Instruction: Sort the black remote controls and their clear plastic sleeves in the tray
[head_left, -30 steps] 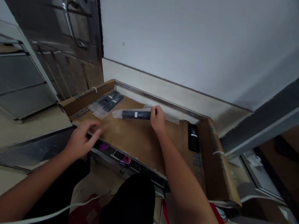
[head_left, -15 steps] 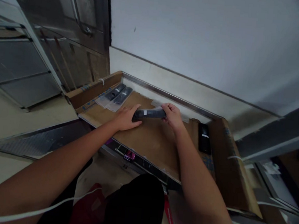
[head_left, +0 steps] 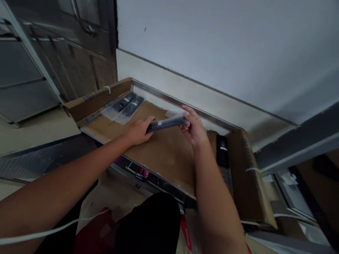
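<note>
Above the cardboard-lined bench, both hands hold a long black item in a clear plastic bag with a small white label; its exact kind does not show. My left hand grips the near left end. My right hand pinches the far right end of the bag between thumb and fingers, its index finger raised. Farther left lie two similar bagged black items, side by side. Beyond the held bag, partly behind my right hand, is a flat clear bag.
To the right, an unbagged black item with a white label lies against a cardboard side wall. A lit phone screen shows below the front edge. A white wall rises behind, and a metal rack stands left.
The bagged item has tilted, its right end rising and its face turning edge-on. My right index finger has lifted. The view has shifted slightly to the right.
</note>
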`<control>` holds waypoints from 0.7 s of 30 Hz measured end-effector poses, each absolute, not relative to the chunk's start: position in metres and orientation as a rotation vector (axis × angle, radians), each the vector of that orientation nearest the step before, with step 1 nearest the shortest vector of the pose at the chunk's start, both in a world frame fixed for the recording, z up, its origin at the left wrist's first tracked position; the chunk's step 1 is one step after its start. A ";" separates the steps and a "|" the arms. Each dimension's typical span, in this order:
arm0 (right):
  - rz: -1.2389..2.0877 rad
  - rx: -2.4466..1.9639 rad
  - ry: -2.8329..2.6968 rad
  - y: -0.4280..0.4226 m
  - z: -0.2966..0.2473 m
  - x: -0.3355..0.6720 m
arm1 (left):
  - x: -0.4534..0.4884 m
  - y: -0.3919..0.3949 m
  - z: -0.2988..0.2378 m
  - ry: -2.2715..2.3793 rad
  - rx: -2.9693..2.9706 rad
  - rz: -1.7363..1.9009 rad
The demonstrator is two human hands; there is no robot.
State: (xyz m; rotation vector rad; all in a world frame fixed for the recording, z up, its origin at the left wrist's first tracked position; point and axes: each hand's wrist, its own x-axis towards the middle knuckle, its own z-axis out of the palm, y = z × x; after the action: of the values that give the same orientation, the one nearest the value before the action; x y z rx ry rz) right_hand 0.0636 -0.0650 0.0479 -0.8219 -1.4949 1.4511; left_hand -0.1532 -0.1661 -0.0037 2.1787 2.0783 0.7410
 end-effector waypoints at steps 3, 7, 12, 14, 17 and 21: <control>1.479 -0.850 -1.452 -0.072 0.041 0.049 | -0.152 -0.164 -0.003 2.053 2.210 0.736; 1.486 -0.839 -1.287 -0.091 0.027 0.036 | -0.153 -0.164 0.001 2.165 2.167 0.701; 1.308 -0.875 -1.349 -0.158 0.002 0.029 | -0.154 -0.171 0.004 2.048 2.212 0.769; 1.296 -0.851 -1.351 -0.186 -0.010 0.020 | -0.148 -0.180 0.004 1.897 2.293 0.785; 1.256 -0.863 -1.309 -0.207 -0.022 0.007 | -0.126 -0.203 0.000 1.793 2.248 0.853; 1.174 -1.092 -1.202 -0.208 -0.018 0.008 | -0.095 -0.241 -0.001 1.657 2.044 1.054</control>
State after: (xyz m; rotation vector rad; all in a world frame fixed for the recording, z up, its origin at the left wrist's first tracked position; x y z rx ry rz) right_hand 0.0082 -0.2076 -0.0176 -1.0924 -1.2018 1.1741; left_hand -0.0952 -0.2407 -0.0014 2.0436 1.6565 1.0536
